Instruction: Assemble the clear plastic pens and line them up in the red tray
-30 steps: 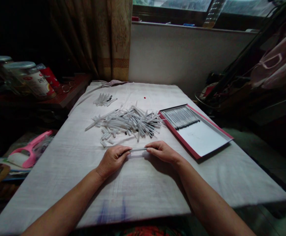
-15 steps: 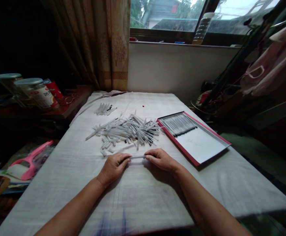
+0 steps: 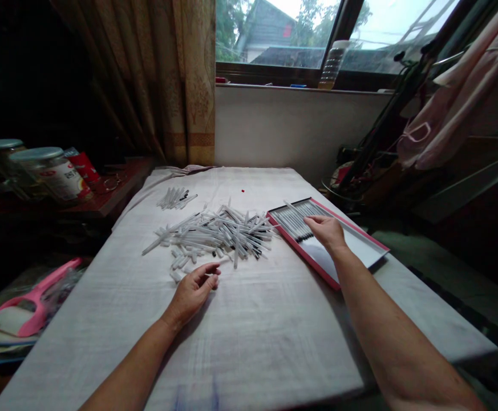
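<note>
My right hand (image 3: pixel 326 232) has just carried the pen (image 3: pixel 294 208) from between both hands to the right, pinching it over the row in the red-edged box (image 3: pixel 317 267). My left hand (image 3: pixel 194 292) has let go, empty, fingers loosely parted, beside the pile of pens (image 3: pixel 227 231), whose right edge crowds the box; jars (image 3: pixel 58 178) stand far left, clear of both.

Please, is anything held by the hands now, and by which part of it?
The right hand pinches a slim, translucent plastic pen by its near end; the left hand holds nothing visible.
</note>
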A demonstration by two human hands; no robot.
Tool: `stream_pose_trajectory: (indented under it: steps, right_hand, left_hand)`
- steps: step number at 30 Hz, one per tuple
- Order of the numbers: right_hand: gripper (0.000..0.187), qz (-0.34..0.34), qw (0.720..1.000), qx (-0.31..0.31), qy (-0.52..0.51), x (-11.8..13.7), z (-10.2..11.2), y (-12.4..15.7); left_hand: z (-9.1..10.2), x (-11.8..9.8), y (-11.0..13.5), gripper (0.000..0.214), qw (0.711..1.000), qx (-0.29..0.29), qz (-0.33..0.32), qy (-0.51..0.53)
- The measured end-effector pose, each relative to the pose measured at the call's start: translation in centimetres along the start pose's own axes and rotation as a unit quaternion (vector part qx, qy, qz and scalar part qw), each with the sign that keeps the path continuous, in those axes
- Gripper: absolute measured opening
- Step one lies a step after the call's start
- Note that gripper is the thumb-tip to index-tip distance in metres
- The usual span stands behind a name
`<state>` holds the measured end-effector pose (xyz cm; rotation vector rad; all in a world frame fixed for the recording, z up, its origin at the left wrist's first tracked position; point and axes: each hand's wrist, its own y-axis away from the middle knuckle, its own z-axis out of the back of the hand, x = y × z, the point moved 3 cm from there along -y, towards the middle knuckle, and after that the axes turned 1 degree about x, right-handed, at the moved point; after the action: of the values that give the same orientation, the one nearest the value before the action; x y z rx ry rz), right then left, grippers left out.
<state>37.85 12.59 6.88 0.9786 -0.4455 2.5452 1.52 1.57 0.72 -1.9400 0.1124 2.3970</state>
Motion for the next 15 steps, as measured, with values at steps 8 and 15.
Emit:
stream_pose_trajectory:
  steps: [8,15]
  right_hand:
    - [0.033,-0.018,0.975,0.064,0.212,0.0,-3.1,-1.2]
    - [0.033,0.014,0.966,0.092,0.241,0.0,-3.9,-1.4]
  left_hand:
    - [-0.2,0.2,-0.1,0.042,1.000,-0.006,-0.022,-0.010]
    - [-0.2,0.1,-0.1,0.044,0.999,-0.003,-0.019,-0.032]
